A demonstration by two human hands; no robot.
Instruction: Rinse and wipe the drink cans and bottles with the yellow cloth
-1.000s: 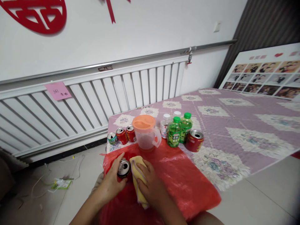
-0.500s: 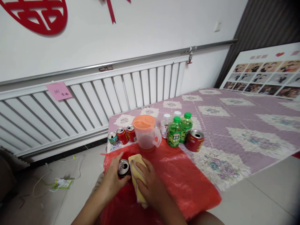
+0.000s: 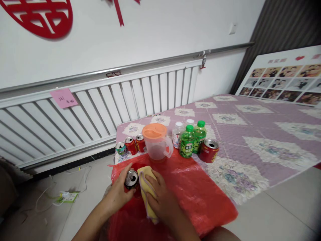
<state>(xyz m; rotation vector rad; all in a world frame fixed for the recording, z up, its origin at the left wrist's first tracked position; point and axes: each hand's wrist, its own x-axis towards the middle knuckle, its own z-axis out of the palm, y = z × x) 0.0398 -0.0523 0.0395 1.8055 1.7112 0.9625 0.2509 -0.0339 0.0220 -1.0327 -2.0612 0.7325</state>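
Note:
My left hand (image 3: 122, 189) is wrapped round a dark drink can (image 3: 131, 179) with an opened silver top. The can stands upright on a red plastic sheet (image 3: 190, 187), which hangs over the table's front edge. Just to the right, my right hand (image 3: 158, 192) grips a folded yellow cloth (image 3: 148, 204) with a purple hem, its fingers bent over the top. The cloth lies close beside the can; whether they touch, I cannot tell.
Behind the sheet stands a clear pitcher (image 3: 158, 150) with an orange lid. Left of it are a green can (image 3: 122, 150) and red cans (image 3: 130, 146). Green bottles (image 3: 187, 144), a white-capped bottle (image 3: 177, 135) and a larger red can (image 3: 209, 151) stand right. A radiator (image 3: 140, 97) lines the wall.
My left hand and the dark can have shifted slightly left, with the can tilting a little. My right hand and the cloth have hardly moved.

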